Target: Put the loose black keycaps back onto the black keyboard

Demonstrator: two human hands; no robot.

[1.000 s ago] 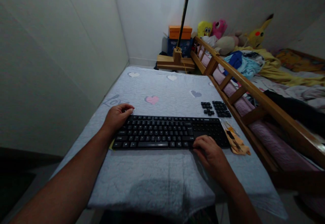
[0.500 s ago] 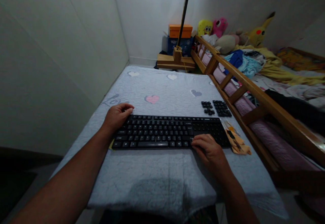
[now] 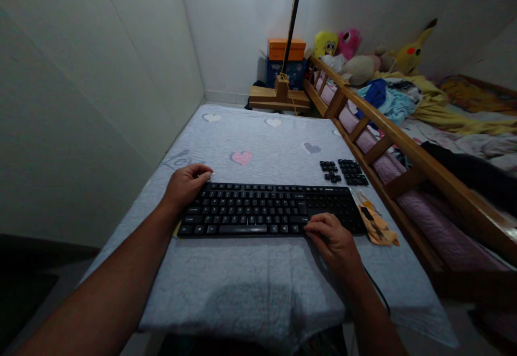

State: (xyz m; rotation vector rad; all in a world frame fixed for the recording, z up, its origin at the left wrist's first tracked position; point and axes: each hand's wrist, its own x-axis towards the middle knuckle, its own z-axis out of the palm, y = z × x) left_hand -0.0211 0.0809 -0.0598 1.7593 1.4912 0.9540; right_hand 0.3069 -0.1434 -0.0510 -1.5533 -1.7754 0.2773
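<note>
A black keyboard [image 3: 246,210] lies across the cloth-covered table, its right-hand section without keycaps. At its upper left corner rests my left hand [image 3: 188,183], thumb and fingers pressed together; whatever is between them is too small to name. My right hand [image 3: 331,237] is at the lower edge, near the right end of the main keys, with fingertips pinched together and hidden from clear view. Loose black keycaps sit in two groups, a smaller one [image 3: 330,177] and a larger one [image 3: 353,173], behind the keyboard's right end.
An orange cloth [image 3: 382,229] with small tools lies right of the keyboard. A wooden bed rail [image 3: 388,130] runs along the table's right side. Behind the table stands a wooden base [image 3: 278,97] with a dark pole. A thin black cable [image 3: 377,286] shows beside my right forearm.
The black cable beside my right forearm now shows, where it was not visible before. Both hands and the keyboard have stayed almost in place.
</note>
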